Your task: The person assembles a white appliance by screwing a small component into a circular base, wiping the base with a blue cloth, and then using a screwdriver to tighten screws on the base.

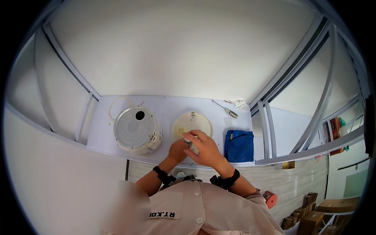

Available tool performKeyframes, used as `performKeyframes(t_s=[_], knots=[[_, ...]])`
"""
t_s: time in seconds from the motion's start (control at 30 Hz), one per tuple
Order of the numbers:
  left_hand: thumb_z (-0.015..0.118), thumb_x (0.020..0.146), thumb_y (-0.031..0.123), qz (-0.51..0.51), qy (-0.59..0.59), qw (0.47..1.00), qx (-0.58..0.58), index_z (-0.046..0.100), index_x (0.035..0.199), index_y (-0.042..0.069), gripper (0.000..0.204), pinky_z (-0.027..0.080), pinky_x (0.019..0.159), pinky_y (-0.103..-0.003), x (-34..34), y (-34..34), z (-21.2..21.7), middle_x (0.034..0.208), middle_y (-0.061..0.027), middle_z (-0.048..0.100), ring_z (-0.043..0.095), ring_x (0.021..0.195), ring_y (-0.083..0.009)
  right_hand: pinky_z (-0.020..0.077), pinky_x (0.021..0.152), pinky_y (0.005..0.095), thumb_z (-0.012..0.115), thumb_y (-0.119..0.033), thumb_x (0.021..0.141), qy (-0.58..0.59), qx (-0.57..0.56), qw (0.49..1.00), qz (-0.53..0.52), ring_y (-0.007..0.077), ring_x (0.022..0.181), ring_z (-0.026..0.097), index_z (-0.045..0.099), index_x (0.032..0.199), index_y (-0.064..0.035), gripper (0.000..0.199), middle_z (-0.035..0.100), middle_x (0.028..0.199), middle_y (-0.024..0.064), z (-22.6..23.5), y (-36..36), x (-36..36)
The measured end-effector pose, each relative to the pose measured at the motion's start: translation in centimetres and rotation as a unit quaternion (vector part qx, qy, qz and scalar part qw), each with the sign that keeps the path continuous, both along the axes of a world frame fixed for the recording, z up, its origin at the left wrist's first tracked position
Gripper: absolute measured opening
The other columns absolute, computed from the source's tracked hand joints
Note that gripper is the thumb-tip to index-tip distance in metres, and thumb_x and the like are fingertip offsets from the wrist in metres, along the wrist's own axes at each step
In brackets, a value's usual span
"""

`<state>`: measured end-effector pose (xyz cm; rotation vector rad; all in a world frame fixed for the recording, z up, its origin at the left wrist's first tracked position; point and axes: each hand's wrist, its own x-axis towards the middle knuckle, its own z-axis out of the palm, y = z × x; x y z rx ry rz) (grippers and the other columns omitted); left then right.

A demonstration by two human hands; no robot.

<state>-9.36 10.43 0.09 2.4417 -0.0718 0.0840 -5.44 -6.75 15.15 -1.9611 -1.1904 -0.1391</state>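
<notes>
A round white lid-like part [192, 118] lies on the white table, with a small fitting near its far edge and a yellowish patch at its left. Over its near edge, my right hand [203, 149] curls around a short grey and white tool handle [188, 141]; the tool's lower end is hidden. My left hand [178, 150] is closed close beside it at the lid's near left edge. Its fingertips are partly covered, so what they hold cannot be made out. Left of the lid stands a round white appliance body [135, 129] with a perforated metal face and a black hole on top.
A blue zippered pouch [239, 146] lies on the right of the table [164, 102]. Behind it are a screwdriver [231, 112] and crumpled white tissue [239, 103]. A pale cable loop [112, 106] lies behind the appliance. Metal frame posts [267, 129] flank the table.
</notes>
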Motion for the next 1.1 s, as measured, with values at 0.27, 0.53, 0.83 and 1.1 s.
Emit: performKeyframes(t_s=[0.27, 0.53, 0.83, 1.1], knots=[[0.07, 0.096, 0.023, 0.004, -0.1, 0.994, 0.046, 0.068, 0.105, 0.011, 0.015, 0.057, 0.074, -0.049, 0.2, 0.0, -1.2, 0.098, -0.0103, 0.067, 0.07, 0.086, -0.0363, 0.0583, 0.09, 0.0441, 0.078, -0.002, 0.087, 0.036, 0.06, 0.994, -0.088, 0.0424, 0.11, 0.067, 0.059, 0.144, -0.0095, 0.061, 0.065, 0.131, 0.0182, -2.1, -0.5, 1.2], [0.073, 0.095, 0.024, -0.01, -0.137, 0.988, 0.069, 0.067, 0.097, 0.01, 0.016, 0.054, 0.07, -0.049, 0.8, 0.5, 2.2, 0.094, -0.0088, 0.066, 0.068, 0.083, -0.0355, 0.0552, 0.099, 0.0423, 0.079, 0.003, 0.088, 0.028, 0.08, 0.994, -0.067, 0.0424, 0.116, 0.067, 0.056, 0.145, -0.0027, 0.062, 0.067, 0.131, 0.0221, 0.0, -1.6, 1.8], [0.078, 0.092, 0.025, -0.123, -0.19, 0.974, 0.019, 0.068, 0.094, 0.011, 0.018, 0.049, 0.075, -0.043, 2.5, -1.7, 5.2, 0.092, -0.0047, 0.066, 0.064, 0.084, -0.0301, 0.054, 0.1, 0.0401, 0.08, 0.002, 0.088, 0.029, 0.174, 0.976, -0.13, 0.0334, 0.115, 0.068, 0.054, 0.148, 0.0, 0.065, 0.068, 0.129, 0.0207, 1.5, -5.9, 1.6], [0.079, 0.089, 0.024, -0.197, -0.244, 0.948, 0.062, 0.071, 0.088, 0.015, 0.012, 0.046, 0.08, -0.039, 4.6, -6.7, 4.7, 0.091, 0.0013, 0.065, 0.062, 0.087, -0.0219, 0.0538, 0.102, 0.0377, 0.077, 0.0, 0.094, 0.077, 0.257, 0.937, -0.224, 0.0279, 0.118, 0.066, 0.051, 0.151, 0.0, 0.063, 0.065, 0.132, 0.0177, 1.2, -11.2, 0.4]])
